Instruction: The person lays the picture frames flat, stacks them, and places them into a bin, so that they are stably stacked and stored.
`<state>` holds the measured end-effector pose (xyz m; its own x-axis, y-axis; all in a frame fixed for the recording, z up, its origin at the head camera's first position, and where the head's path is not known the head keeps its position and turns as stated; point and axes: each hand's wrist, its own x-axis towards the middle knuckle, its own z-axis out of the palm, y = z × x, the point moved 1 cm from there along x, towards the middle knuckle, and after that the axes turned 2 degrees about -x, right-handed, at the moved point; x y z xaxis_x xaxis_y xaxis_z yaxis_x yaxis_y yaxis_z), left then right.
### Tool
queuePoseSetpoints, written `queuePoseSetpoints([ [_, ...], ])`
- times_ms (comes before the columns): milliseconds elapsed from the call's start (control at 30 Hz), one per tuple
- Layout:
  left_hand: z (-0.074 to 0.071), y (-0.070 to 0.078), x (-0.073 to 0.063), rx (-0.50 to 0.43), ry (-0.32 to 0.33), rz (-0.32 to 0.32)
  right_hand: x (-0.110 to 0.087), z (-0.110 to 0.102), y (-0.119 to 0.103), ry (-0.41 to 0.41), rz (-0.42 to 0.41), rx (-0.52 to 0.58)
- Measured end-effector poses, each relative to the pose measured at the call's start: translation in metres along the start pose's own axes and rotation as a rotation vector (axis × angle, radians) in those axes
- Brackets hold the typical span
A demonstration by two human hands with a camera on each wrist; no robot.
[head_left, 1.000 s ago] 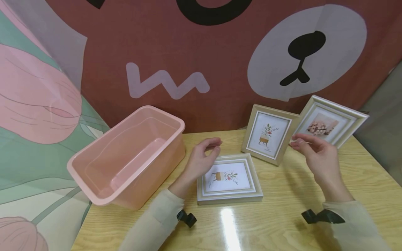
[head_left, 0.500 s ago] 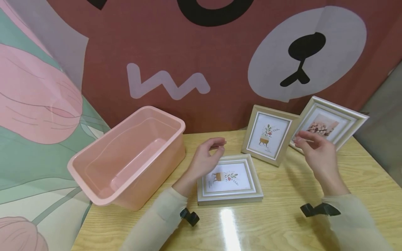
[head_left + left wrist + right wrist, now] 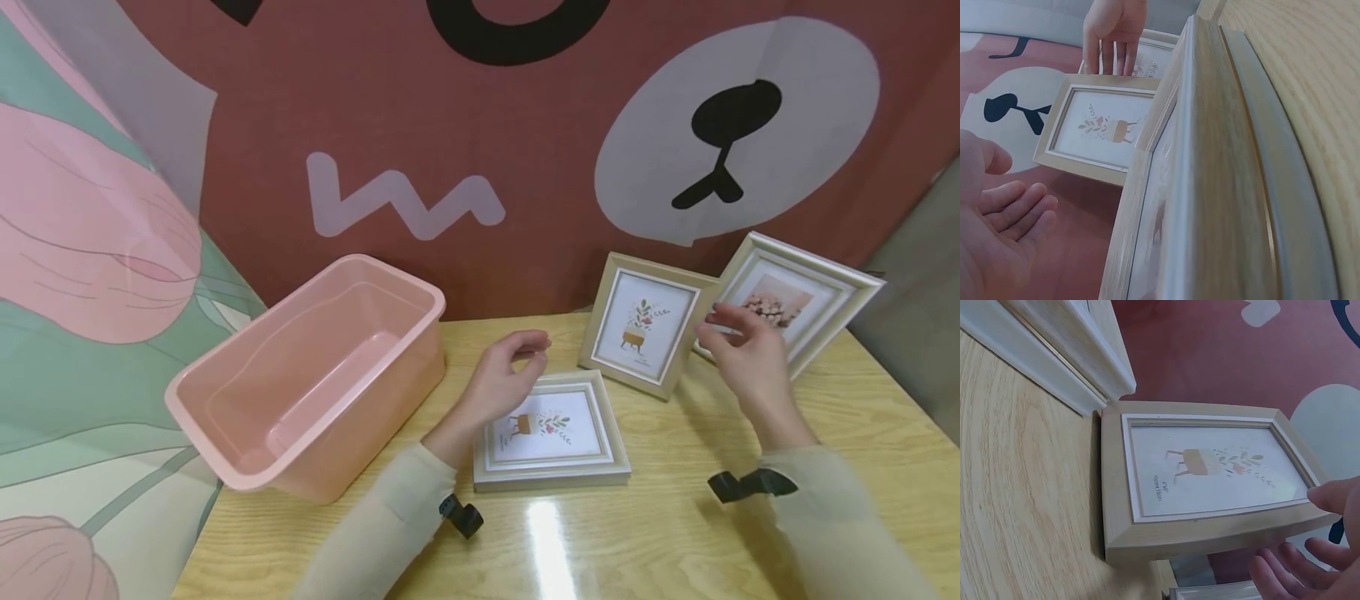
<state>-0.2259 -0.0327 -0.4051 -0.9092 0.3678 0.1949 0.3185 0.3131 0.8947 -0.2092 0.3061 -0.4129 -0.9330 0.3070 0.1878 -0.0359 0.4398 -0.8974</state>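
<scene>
My left hand (image 3: pixel 501 382) hovers over the left part of a silver and cream picture frame (image 3: pixel 581 433) lying flat on the table, its fingers loosely bent and nothing between them. In the left wrist view those fingers (image 3: pixel 1019 215) are apart from the frame's layered edge. A tan picture frame (image 3: pixel 647 323) with a potted-plant print stands tilted back to the right. Beside its upper right edge is my right hand (image 3: pixel 750 362), fingers relaxed. The right wrist view has the thumb overlapping the tan frame's corner, other fingers beyond its edge. Behind, a cream frame (image 3: pixel 821 304) with a flower photo stands, partly covered.
On the left of the wooden table (image 3: pixel 630 542) sits a deep pink plastic bin (image 3: pixel 390 408) with nothing visible inside. A red cloth (image 3: pixel 525 167) with a cartoon bear face hangs along the back edge. Each sleeve carries a small black wrist camera (image 3: pixel 750 485).
My left hand has drifted slightly right and up over the flat frame. My right hand has moved a little left and away from the flower-photo frame, towards the tan one. The frames stay put.
</scene>
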Motion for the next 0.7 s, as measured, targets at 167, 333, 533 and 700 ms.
queuePoseSetpoints([
  [167, 0.002, 0.002, 0.003, 0.005, -0.019, -0.009, 0.005, 0.006, 0.002, -0.009, 0.029, -0.032],
  [333, 0.004, 0.002, 0.005, 0.011, -0.035, -0.023, 0.008, 0.009, 0.003, -0.018, 0.054, -0.075],
  [533, 0.006, 0.004, 0.007, 0.018, -0.043, -0.03, 0.01, 0.011, 0.003, -0.02, 0.048, -0.09],
  [700, 0.006, 0.005, 0.008, 0.055, -0.049, -0.033, 0.012, 0.013, 0.005, -0.004, 0.05, -0.1],
])
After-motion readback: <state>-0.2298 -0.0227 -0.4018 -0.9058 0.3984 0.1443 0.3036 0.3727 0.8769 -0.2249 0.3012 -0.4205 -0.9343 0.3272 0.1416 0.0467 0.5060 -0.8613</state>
